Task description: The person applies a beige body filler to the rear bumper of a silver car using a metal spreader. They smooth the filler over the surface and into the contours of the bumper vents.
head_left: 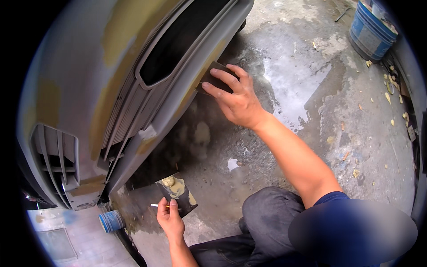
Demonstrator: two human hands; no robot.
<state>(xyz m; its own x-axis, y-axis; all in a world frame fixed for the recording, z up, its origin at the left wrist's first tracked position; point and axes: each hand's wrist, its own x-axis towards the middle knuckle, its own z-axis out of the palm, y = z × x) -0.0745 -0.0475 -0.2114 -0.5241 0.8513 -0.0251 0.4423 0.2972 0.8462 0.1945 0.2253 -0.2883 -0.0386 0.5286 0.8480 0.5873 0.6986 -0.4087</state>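
Note:
My right hand (238, 95) is closed on a dark, flat spreader (221, 76), fingers spread across its face. The spreader's edge meets the lower lip of a grey car bumper (167, 111) that has yellowish filler patches (126, 38) on it. Lower down, my left hand (171, 221) pinches a dark flat putty board (186, 205) by its near edge. Cream-coloured filler (173, 184) lies in a lump and smears on that board. A cigarette (161, 205) sticks out between the left fingers. The board is apart from the bumper.
A blue bucket (372, 32) stands at the far right, with scraps scattered on the concrete floor (324, 147) near it. At the lower left, a small blue can (111, 221) sits beside a pale panel (84, 236). Wet patches mark the floor.

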